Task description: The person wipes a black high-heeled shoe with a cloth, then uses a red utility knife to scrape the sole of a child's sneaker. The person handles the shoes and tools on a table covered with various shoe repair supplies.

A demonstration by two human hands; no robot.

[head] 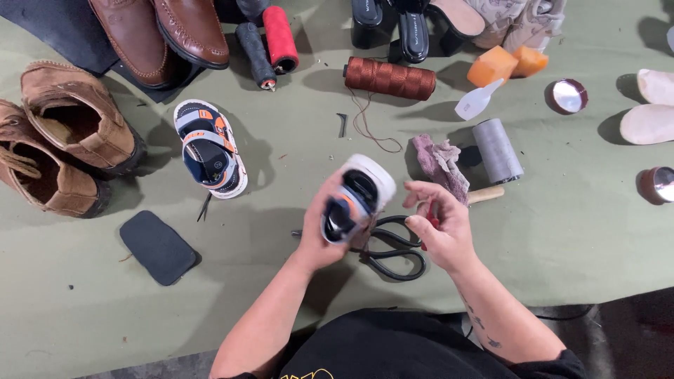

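White-soled child's sandal (357, 200) sits in left hand's (319, 235) grip, above scissors (393, 245).

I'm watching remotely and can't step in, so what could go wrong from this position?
The left hand holds the small sandal up in the air, directly over the black scissors; if it slips, it could land on them. The right hand pinches a small red tool close to the sandal and the other hand's fingers, so a jab looks possible. Loose brown thread trails from its spool and might snag.
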